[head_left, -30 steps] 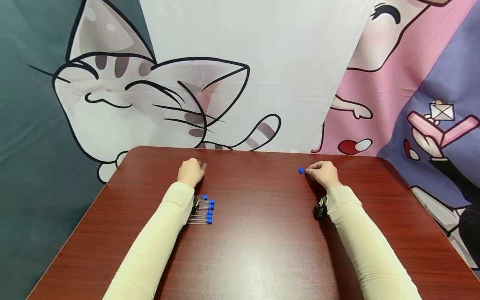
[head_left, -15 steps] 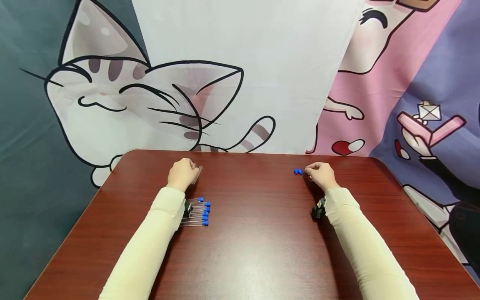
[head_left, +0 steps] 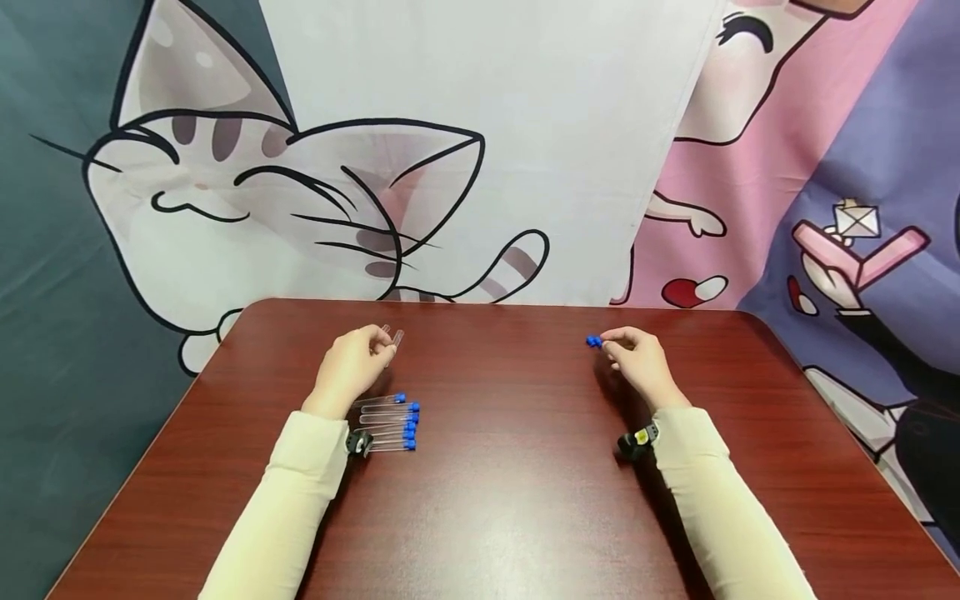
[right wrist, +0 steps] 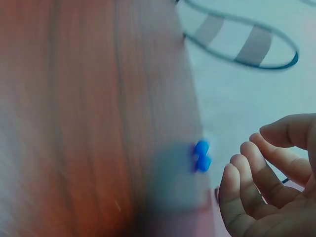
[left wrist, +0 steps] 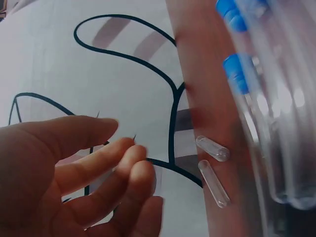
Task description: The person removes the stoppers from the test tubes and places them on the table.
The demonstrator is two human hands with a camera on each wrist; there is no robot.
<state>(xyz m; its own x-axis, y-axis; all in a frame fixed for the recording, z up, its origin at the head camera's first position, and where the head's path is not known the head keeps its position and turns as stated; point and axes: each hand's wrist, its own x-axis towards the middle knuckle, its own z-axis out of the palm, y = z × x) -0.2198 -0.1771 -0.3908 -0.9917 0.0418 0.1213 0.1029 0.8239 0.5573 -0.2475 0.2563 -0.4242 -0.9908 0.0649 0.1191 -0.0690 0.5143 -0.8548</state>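
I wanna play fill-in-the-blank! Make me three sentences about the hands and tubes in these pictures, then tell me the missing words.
1. The small caps near the right hand are colored ____.
2. Near the left hand, the number of uncapped tubes lying on the table is ____.
3. The row of capped tubes lies closer to the person's ____ hand.

Missing words: blue; two; left.

Shine in front, dullness behind.
The reddish-brown wood-grain tabletop [head_left: 525,467] gleams smoothly; toward its left edge lie clear, glassy tubes [head_left: 386,420] with blue plastic caps [head_left: 412,418]; past its far edge hangs a matt printed cloth backdrop [head_left: 585,150].
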